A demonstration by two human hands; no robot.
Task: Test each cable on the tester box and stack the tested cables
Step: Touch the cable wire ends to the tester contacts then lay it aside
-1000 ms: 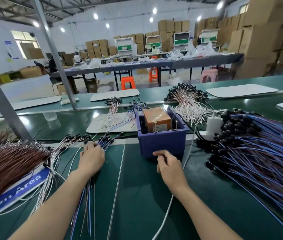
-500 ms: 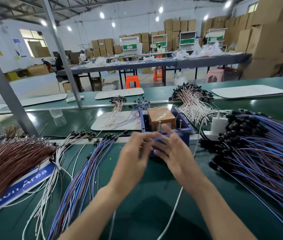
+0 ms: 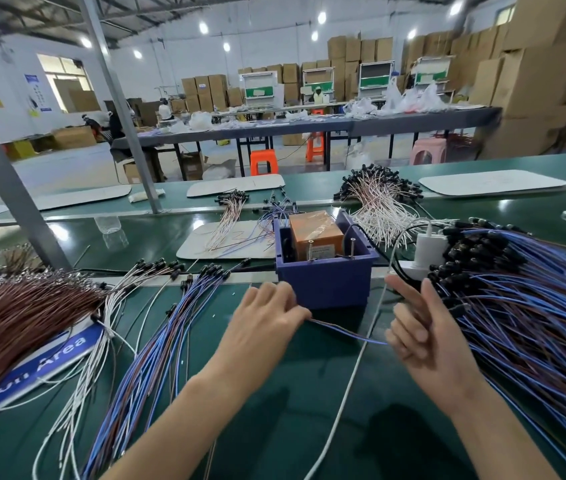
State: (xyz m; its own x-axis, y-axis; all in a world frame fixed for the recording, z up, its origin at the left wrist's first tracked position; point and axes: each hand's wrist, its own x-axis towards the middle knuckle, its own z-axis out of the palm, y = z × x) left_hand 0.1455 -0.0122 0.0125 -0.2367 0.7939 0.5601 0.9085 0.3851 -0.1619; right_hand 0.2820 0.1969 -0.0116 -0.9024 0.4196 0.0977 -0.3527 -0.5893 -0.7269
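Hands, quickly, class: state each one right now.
Left hand: pinches a thin cable.
Right hand: cable reaches its curled fingers; grip cannot be told.

Purple tester box [image 3: 326, 282] with orange block [image 3: 314, 233]; blue-brown cables [image 3: 534, 327]; white cables [image 3: 385, 216]; green table [image 3: 395, 427].

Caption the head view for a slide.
A thin cable spans from left hand to right hand, in front of the purple tester box.
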